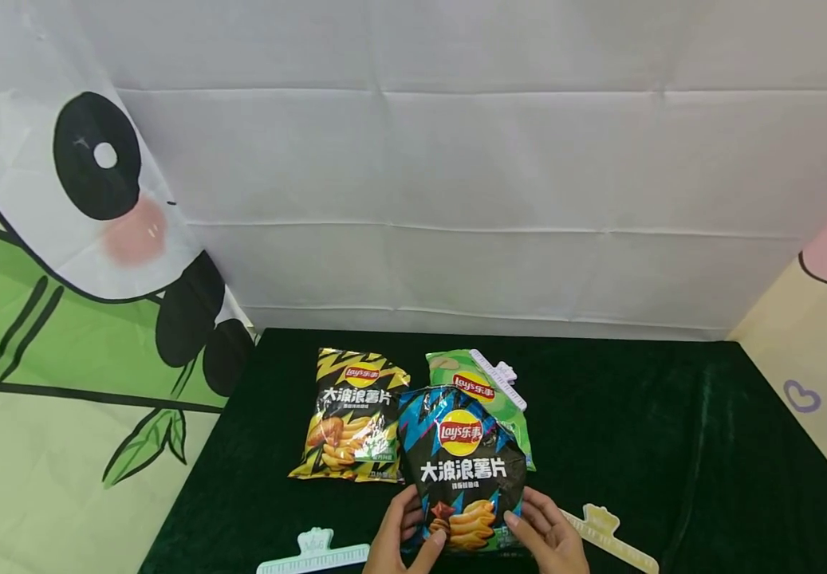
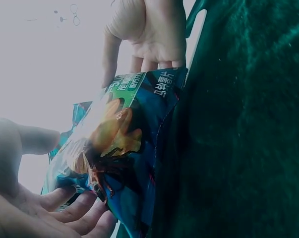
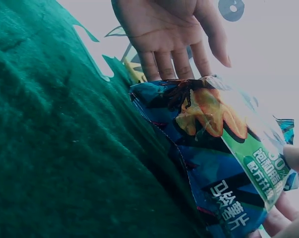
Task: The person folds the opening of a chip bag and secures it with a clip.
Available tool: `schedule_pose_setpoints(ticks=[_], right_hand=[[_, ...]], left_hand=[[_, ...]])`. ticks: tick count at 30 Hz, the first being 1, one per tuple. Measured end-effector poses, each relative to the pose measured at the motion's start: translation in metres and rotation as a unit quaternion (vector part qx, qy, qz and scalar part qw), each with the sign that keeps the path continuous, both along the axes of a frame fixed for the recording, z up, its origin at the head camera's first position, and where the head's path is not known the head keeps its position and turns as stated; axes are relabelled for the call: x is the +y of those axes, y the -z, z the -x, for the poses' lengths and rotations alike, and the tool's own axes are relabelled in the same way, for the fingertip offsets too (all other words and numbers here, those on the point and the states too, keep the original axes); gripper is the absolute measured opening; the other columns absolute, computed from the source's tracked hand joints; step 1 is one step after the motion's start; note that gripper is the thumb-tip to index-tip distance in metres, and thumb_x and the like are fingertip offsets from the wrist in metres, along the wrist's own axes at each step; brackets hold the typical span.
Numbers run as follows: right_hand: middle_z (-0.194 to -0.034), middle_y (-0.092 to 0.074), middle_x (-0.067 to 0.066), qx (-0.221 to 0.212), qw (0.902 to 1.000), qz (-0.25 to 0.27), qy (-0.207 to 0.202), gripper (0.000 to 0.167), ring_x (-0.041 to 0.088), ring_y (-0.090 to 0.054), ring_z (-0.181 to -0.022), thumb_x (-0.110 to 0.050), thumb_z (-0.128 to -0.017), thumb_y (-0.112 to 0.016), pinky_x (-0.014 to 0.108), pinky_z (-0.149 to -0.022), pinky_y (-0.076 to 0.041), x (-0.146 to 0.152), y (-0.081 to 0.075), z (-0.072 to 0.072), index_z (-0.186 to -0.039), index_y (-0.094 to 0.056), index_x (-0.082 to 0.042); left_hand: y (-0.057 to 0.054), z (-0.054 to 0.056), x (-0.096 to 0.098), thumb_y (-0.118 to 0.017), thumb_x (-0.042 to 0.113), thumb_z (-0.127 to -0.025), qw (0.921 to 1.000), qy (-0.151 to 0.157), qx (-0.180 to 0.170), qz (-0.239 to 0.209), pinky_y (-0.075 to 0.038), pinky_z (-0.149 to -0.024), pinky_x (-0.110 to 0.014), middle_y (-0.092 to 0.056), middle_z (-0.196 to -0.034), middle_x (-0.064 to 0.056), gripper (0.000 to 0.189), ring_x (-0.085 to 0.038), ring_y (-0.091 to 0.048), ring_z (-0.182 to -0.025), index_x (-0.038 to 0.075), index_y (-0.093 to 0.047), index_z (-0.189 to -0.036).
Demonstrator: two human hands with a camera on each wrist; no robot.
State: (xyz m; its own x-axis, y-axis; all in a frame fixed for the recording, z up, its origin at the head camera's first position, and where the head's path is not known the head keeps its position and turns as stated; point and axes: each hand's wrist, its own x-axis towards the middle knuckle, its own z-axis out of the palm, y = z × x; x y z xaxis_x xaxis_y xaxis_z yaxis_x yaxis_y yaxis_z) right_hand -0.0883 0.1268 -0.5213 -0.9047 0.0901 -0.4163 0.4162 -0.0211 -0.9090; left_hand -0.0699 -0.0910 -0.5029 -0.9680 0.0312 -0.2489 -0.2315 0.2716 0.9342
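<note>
A black and blue Lay's bag of potato chips is held between both hands near the front of the table, its face turned up. My left hand grips its lower left side, thumb on the front and fingers round the edge. On the lower right side, my right hand holds it the same way. In the left wrist view, the left fingers lie against the bag's side. The right wrist view shows the right thumb over the front. A green chip bag lies partly hidden behind the held one.
A black and yellow chip bag lies just left of the held bag. One lilac-white sealing clip sits across the green bag's top corner. A pale mint clip lies at front left, a cream clip at front right, on dark green cloth.
</note>
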Motion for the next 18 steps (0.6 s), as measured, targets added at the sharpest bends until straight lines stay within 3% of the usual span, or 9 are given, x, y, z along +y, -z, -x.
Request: schedule_pose_setpoints(ticks=[4,8,12,18], right_hand=[[-0.130,-0.066,0.019,0.012,0.9999,-0.002,-0.007,0.079,0.021,-0.066,-0.112,-0.033,-0.090,-0.076,0.039,-0.093,-0.057,-0.001,0.006,-0.002,-0.149,-0.039,0.004],[-0.135,-0.063,0.024,0.007,0.9999,-0.008,-0.010,0.084,0.021,-0.067,-0.112,-0.031,-0.088,-0.078,0.035,-0.091,-0.059,-0.001,0.013,-0.003,-0.151,-0.035,0.004],[-0.133,-0.064,0.023,0.005,0.9999,-0.002,-0.010,0.085,0.021,-0.068,-0.110,-0.031,-0.088,-0.077,0.033,-0.089,-0.060,0.000,0.019,-0.004,-0.152,-0.034,0.004],[-0.124,-0.070,0.017,-0.004,0.9999,-0.010,-0.013,0.084,0.022,-0.068,-0.107,-0.039,-0.088,-0.077,0.041,-0.091,-0.058,0.001,0.021,-0.001,-0.150,-0.039,0.003]], left_hand=[[0.002,0.001,-0.003,-0.068,0.038,-0.094,1.0000,-0.003,-0.006,0.005,-0.051,-0.091,-0.058,-0.057,-0.133,-0.021,0.068,-0.034,-0.062,-0.115,0.001,-0.041,-0.144],[0.004,0.000,-0.004,-0.068,0.038,-0.094,0.9999,-0.003,-0.010,0.008,-0.052,-0.090,-0.057,-0.057,-0.134,-0.023,0.063,-0.036,-0.063,-0.115,0.002,-0.044,-0.140],[0.005,-0.001,-0.004,-0.068,0.037,-0.094,0.9999,0.000,-0.008,0.007,-0.052,-0.089,-0.057,-0.058,-0.132,-0.023,0.058,-0.037,-0.062,-0.115,0.003,-0.044,-0.135],[0.009,-0.001,-0.005,-0.070,0.038,-0.093,0.9998,-0.009,-0.017,-0.008,-0.050,-0.091,-0.050,-0.065,-0.120,-0.012,0.051,-0.030,-0.062,-0.114,0.005,-0.045,-0.124]])
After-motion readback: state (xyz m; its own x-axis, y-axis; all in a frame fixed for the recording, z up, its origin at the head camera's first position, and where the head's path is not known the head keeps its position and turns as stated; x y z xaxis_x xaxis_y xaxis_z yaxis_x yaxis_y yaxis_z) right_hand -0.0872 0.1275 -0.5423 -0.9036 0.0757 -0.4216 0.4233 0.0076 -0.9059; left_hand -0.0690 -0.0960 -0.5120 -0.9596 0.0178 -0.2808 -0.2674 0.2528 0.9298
